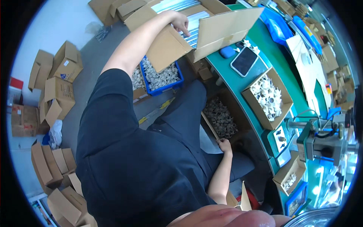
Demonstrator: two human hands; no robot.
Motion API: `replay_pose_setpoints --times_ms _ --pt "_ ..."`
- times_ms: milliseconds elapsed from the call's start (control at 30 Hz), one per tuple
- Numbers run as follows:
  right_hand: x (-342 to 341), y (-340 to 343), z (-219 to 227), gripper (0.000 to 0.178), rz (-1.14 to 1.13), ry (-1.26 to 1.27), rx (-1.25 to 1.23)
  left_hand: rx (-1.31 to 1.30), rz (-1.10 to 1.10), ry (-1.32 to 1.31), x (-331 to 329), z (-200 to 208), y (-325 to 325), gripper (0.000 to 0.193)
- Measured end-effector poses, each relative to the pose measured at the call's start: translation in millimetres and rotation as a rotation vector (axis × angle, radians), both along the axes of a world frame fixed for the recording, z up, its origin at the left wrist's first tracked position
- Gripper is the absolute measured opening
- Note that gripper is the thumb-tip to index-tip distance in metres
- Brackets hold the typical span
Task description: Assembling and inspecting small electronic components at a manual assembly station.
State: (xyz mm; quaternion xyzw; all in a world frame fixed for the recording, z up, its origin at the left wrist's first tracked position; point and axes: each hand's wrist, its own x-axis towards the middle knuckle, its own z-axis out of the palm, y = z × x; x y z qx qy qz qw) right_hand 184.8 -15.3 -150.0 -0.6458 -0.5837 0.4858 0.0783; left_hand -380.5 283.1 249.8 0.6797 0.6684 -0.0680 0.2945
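Cardboard carton (232,32) w/ silvery rods (179,5) stands flaps-open by green surface (236,81), prob. for quick reach. L hand (180,23) over rods, fingers bent, can't tell if holding any; R hand (225,146) grips lower box (211,126) rim, prob. steadying.

The upper edge crops an open carton (227,33) of silvery strips (193,23), whose near flap (166,53) hides part of a blue bin (163,90) of white pieces (162,77). Under the worktop (236,87), a second carton (239,110) sits partly concealed, its dark parts (219,117) too small to make out; it is unclear whether the right grip (224,145) clasps its rim. At lower right, a clear round object (315,218) is cut off below glare-blurred equipment (334,187).
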Motion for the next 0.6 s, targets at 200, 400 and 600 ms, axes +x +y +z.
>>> replay_pose_setpoints --times_ms 200,400,600 --pt "-22 8 15 0.02 -0.127 0.318 -0.13 0.153 -0.075 -0.009 -26 -12 13 0.057" --pt "-30 9 -4 0.02 0.025 0.082 -0.119 0.304 0.115 -0.123 -43 -26 40 0.057" --pt "-34 7 -7 0.02 0.0 0.128 -0.167 0.181 0.026 0.277 -4 -27 31 0.048"
